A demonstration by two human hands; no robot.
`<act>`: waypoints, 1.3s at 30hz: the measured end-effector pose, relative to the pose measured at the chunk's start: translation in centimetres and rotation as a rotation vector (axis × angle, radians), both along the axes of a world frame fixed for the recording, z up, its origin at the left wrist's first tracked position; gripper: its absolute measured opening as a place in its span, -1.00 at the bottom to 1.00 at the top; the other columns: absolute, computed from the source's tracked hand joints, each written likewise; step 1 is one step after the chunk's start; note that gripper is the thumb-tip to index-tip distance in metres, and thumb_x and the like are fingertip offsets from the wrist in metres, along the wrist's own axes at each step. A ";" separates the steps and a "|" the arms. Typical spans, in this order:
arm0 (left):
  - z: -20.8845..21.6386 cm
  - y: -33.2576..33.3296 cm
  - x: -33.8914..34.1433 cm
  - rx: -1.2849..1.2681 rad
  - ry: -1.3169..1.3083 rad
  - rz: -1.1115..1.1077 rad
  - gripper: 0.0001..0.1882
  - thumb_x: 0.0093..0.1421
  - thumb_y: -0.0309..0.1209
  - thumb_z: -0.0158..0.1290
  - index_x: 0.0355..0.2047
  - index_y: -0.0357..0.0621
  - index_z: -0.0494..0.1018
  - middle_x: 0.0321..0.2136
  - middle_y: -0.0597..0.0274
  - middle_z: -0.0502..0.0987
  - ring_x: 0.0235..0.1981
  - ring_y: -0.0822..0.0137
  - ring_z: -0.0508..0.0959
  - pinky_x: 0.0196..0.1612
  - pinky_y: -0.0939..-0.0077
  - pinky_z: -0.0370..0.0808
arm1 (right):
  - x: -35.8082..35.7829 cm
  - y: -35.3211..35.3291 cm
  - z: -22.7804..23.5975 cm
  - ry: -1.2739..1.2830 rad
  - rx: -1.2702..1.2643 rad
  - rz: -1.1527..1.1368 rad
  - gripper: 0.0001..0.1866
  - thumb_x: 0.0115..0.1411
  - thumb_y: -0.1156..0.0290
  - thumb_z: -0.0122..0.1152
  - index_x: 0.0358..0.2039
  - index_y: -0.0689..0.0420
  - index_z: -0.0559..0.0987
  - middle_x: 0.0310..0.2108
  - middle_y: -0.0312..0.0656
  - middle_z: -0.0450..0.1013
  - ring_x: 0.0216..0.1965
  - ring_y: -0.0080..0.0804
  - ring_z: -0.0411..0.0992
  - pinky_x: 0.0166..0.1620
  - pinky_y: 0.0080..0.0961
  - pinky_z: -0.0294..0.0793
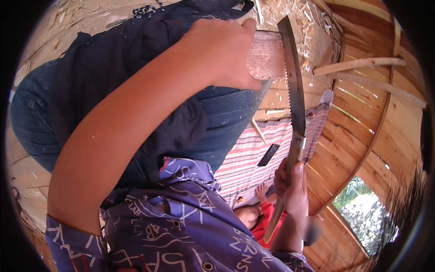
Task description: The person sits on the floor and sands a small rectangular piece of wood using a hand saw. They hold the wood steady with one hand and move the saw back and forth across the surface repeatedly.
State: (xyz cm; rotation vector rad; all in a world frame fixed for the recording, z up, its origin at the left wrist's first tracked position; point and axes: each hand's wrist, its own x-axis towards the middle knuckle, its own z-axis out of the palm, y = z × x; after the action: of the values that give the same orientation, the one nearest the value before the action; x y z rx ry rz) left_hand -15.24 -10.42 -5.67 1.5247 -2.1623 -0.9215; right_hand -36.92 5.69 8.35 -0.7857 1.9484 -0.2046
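Saw [297,97] | at the end of the wood block [266,55], can't tell if teeth touch | right hand [295,186] curled round its handle [296,147], left hand [226,54] clamping the block | probably light, blade stiff-ish but bendy, teeth snaggy tbh, I'd grab just the handle

Daylight glares, overexposed, through the window [362,215] at lower right; fisheye bends the wall [349,149] planks, with black vignetting in the corners.
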 end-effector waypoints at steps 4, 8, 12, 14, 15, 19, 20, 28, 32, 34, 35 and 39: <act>0.5 0.4 0.4 -0.027 -0.010 -0.001 -0.13 -0.20 0.00 0.29 0.00 -0.38 0.29 -0.22 -0.19 0.53 -0.22 -0.11 0.58 -0.15 0.14 0.53 | -0.5 0.1 1.3 -0.063 0.009 0.078 -0.42 0.34 -0.23 -0.26 -0.40 0.09 0.31 -0.65 -0.47 0.09 -0.69 -0.76 -0.03 -0.65 -0.72 -0.10; 0.0 0.5 -0.2 -0.039 0.027 0.026 -0.14 -0.20 -0.01 0.29 0.00 -0.37 0.30 -0.24 -0.19 0.53 -0.21 -0.10 0.58 -0.16 0.16 0.52 | 0.6 0.0 1.0 -0.055 0.014 0.023 -0.42 0.34 -0.24 -0.28 -0.43 0.07 0.29 -0.67 -0.46 0.08 -0.69 -0.75 -0.03 -0.65 -0.71 -0.11; -0.7 0.4 0.6 -0.069 0.087 0.015 -0.19 -0.19 -0.03 0.29 -0.05 -0.37 0.32 -0.26 -0.19 0.54 -0.20 -0.11 0.57 -0.15 0.16 0.52 | 1.0 -0.7 -0.4 -0.052 0.009 0.022 -0.45 0.39 -0.12 -0.34 -0.50 0.09 0.30 -0.70 -0.47 0.07 -0.69 -0.72 -0.03 -0.63 -0.67 -0.08; -1.3 0.3 1.1 -0.086 0.116 0.044 -0.23 -0.18 -0.05 0.29 -0.08 -0.37 0.33 -0.27 -0.18 0.54 -0.21 -0.12 0.57 -0.16 0.16 0.52 | 1.1 -2.3 -1.5 -0.054 -0.015 0.063 -0.44 0.42 -0.08 -0.37 -0.56 0.09 0.29 -0.72 -0.46 0.06 -0.70 -0.69 -0.02 -0.63 -0.62 -0.06; -1.3 0.3 0.9 -0.094 0.114 0.017 -0.24 -0.17 -0.06 0.29 -0.09 -0.37 0.33 -0.27 -0.18 0.54 -0.21 -0.12 0.57 -0.16 0.16 0.52 | 0.6 -3.2 -2.1 -0.075 -0.021 0.079 -0.42 0.41 -0.09 -0.38 -0.59 0.07 0.27 -0.74 -0.46 0.06 -0.71 -0.67 -0.02 -0.64 -0.59 -0.06; -1.4 0.4 0.8 -0.085 0.098 0.042 -0.24 -0.18 -0.06 0.29 -0.10 -0.38 0.33 -0.28 -0.18 0.54 -0.23 -0.13 0.58 -0.18 0.15 0.52 | 3.5 -10.0 -4.8 0.015 -0.036 0.176 -0.40 0.40 -0.16 -0.36 -0.63 0.03 0.23 -0.75 -0.47 0.07 -0.73 -0.67 0.00 -0.66 -0.60 -0.04; -1.4 0.3 1.2 -0.075 0.080 0.075 -0.23 -0.19 -0.05 0.29 -0.10 -0.39 0.33 -0.29 -0.19 0.55 -0.24 -0.13 0.58 -0.18 0.14 0.52 | 3.8 -10.7 -5.2 -0.013 -0.031 0.171 -0.40 0.40 -0.15 -0.36 -0.62 0.03 0.23 -0.75 -0.48 0.07 -0.73 -0.69 0.00 -0.67 -0.62 -0.05; -0.1 0.1 0.8 0.028 0.035 -0.017 -0.13 -0.26 0.02 0.30 -0.09 -0.45 0.32 -0.34 -0.27 0.56 -0.26 -0.14 0.60 -0.17 0.14 0.54 | 3.2 -5.9 -5.4 -0.022 -0.146 0.089 -0.45 0.42 -0.08 -0.35 -0.61 0.03 0.23 -0.72 -0.49 0.07 -0.71 -0.73 -0.02 -0.67 -0.66 -0.10; 2.8 -1.9 1.7 0.222 -0.102 -0.162 0.04 -0.16 0.13 0.21 0.03 -0.68 0.25 -0.17 -0.39 0.52 -0.09 -0.14 0.56 -0.01 0.21 0.49 | 3.0 -3.8 -5.3 -0.104 -0.161 -0.005 -0.46 0.43 -0.06 -0.35 -0.60 0.03 0.22 -0.71 -0.50 0.04 -0.70 -0.74 -0.03 -0.65 -0.68 -0.11; 2.3 -1.2 1.2 0.109 -0.045 -0.136 -0.03 -0.20 0.08 0.25 -0.01 -0.59 0.29 -0.24 -0.33 0.54 -0.17 -0.14 0.58 -0.08 0.18 0.52 | 2.8 -2.6 -4.4 -0.128 -0.106 -0.067 -0.47 0.43 -0.06 -0.35 -0.59 0.03 0.22 -0.71 -0.51 0.03 -0.70 -0.75 -0.04 -0.66 -0.68 -0.11; 1.3 -0.4 0.6 0.037 -0.029 -0.110 -0.05 -0.24 0.05 0.28 -0.03 -0.54 0.29 -0.29 -0.30 0.55 -0.21 -0.15 0.59 -0.13 0.16 0.53 | 2.2 -2.1 -3.9 -0.125 -0.093 -0.051 -0.47 0.43 -0.06 -0.35 -0.58 0.03 0.22 -0.71 -0.51 0.03 -0.70 -0.75 -0.04 -0.66 -0.68 -0.11; 0.5 0.9 0.3 -0.049 0.027 -0.040 -0.03 -0.27 0.04 0.31 -0.01 -0.50 0.28 -0.32 -0.24 0.57 -0.25 -0.16 0.60 -0.17 0.15 0.54 | 2.8 -1.3 -3.0 -0.081 -0.110 0.004 -0.47 0.43 -0.06 -0.35 -0.57 0.04 0.23 -0.71 -0.50 0.04 -0.72 -0.75 -0.03 -0.67 -0.67 -0.10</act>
State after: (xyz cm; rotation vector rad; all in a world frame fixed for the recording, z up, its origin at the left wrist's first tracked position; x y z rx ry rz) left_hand -14.97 -9.56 -5.16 1.4429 -2.1879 -0.8902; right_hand -34.16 4.38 5.37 -0.8396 1.8716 -0.3385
